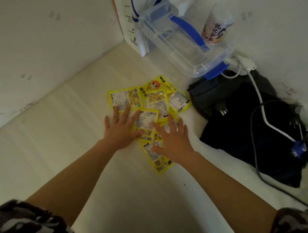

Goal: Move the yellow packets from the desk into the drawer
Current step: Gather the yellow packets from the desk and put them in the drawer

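While both hands lie flat, left hand [120,130] and right hand [173,144] grip open, pressing yellow packets [150,105] on desk [67,129], dark bag [239,125] at three o'clock.

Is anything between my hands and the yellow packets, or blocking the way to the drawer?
Nothing stands between them: the left hand and right hand lie flat, fingers spread, right on the yellow packets on the desk. The drawer is out of view, so that path cannot be judged.

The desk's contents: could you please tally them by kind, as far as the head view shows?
Yellow packets: at least 6, overlapping
Clear plastic box: 1
Printed cup: 1
Dark bag: 1
White cable: 1
Black cable: 1
Total: at least 11
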